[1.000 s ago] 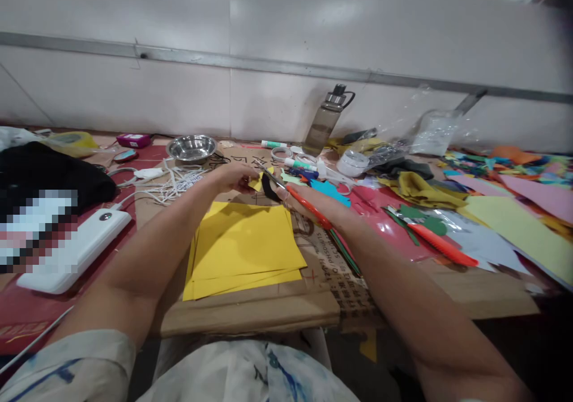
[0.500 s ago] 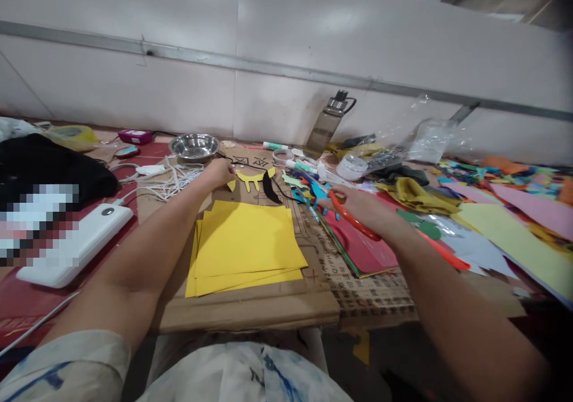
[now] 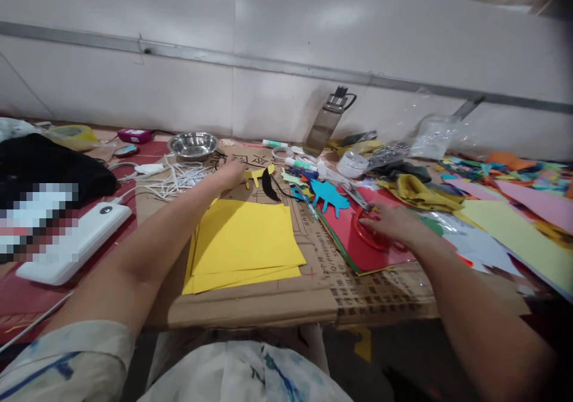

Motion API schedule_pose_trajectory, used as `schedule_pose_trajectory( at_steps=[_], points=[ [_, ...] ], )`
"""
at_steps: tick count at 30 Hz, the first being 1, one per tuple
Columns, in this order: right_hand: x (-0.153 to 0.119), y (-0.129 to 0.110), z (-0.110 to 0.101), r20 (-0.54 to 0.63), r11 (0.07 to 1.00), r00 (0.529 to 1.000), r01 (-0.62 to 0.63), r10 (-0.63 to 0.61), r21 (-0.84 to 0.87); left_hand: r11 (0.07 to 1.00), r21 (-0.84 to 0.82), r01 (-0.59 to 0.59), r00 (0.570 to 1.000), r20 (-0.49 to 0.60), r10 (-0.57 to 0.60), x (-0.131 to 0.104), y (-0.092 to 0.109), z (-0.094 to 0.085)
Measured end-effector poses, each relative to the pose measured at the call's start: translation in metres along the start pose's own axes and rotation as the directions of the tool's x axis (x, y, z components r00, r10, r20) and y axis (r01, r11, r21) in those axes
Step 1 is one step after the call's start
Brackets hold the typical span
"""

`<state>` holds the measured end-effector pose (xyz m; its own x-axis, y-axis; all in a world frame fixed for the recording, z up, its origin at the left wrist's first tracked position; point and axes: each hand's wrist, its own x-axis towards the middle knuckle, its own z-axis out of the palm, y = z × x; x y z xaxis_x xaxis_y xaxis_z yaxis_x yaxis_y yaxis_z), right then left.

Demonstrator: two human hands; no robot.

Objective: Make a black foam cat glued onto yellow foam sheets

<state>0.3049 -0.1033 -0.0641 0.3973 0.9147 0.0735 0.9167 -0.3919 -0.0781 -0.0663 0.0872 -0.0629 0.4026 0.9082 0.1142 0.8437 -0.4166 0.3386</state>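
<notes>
While the right hand (image 3: 394, 224) curls its fingers round the scissors (image 3: 363, 206) over the red paper (image 3: 342, 232), keep these clear of the blue cutout (image 3: 329, 194); the left hand (image 3: 230, 174) is by the yellow cutout (image 3: 258, 176), finger state not discernible.

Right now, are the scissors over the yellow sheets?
No, the scissors, at the right hand, are over the red sheet, right of the yellow sheets.

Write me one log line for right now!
left hand: at yellow cutout | right hand: at red-handled scissors over red paper | yellow sheets: stacked on cardboard
</notes>
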Motion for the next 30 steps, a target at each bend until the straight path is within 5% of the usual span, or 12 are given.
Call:
schedule_pose_trajectory(
  at_steps=[3,5,9,11,15,19,25,30],
  points=[
    [-0.011,-0.026,-0.016,-0.081,0.998,0.997,0.011,-0.017,-0.068,0.996,-0.084,0.016,0.999,-0.036,-0.019,0.008,-0.001,-0.003],
    [-0.023,-0.057,-0.025,-0.124,0.972,0.969,0.223,-0.214,0.069,0.984,-0.174,0.021,0.997,-0.068,-0.033,0.011,-0.003,-0.008],
    [-0.036,-0.130,-0.028,-0.126,0.757,0.843,0.528,-0.523,0.386,0.917,-0.397,0.021,0.990,-0.119,-0.074,0.007,-0.009,-0.025],
    [-0.030,-0.160,-0.024,-0.130,0.718,0.816,0.561,-0.563,0.411,0.860,-0.510,0.027,0.990,-0.107,-0.094,0.003,-0.011,-0.035],
    [0.004,-0.201,-0.012,-0.047,0.757,0.849,0.493,-0.526,0.428,0.700,-0.712,0.043,0.993,-0.048,-0.110,-0.009,-0.010,-0.047],
    [0.026,-0.225,0.001,0.051,0.831,0.873,0.443,-0.486,0.338,0.416,-0.908,0.057,0.992,0.005,-0.124,-0.021,-0.009,-0.045],
    [0.027,-0.241,0.005,0.154,0.884,0.876,0.428,-0.457,0.189,0.271,-0.961,0.058,0.998,0.047,-0.045,-0.029,-0.012,-0.038],
    [0.033,-0.242,0.004,0.186,0.885,0.868,0.433,-0.460,0.170,0.094,-0.994,0.052,0.977,0.070,0.202,-0.039,-0.017,-0.047]
  ],
)
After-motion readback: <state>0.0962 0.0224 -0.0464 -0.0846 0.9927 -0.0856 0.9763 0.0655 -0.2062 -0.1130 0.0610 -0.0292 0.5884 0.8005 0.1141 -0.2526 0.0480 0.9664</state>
